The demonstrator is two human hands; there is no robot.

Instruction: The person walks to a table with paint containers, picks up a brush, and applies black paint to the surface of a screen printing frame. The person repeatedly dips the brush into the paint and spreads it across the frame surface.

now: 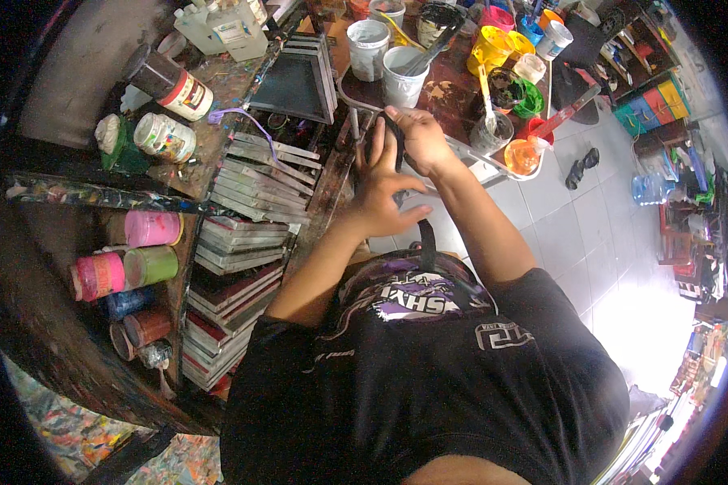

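A black strap [398, 144] is looped between my two hands at the edge of the paint cart. My right hand [423, 144] grips it, with the thumb stretched along its upper end. Close beside it, my left hand [378, 192] lies against the strap; its fingers are stretched out and its thumb stands apart. A dark piece shows in the gap between the left thumb and fingers. Another length of black strap [426, 244] hangs below the hands in front of my shirt. Whether both lengths are one piece I cannot tell.
The metal-railed cart [349, 99] holds paint-smeared tubs, including a white tub [403, 81] and a yellow tub [491, 48]. Screen frames [259, 194] are stacked on the left, beside a shelf with paint jars [155, 228]. Black footwear [582, 167] lies on the tiled floor.
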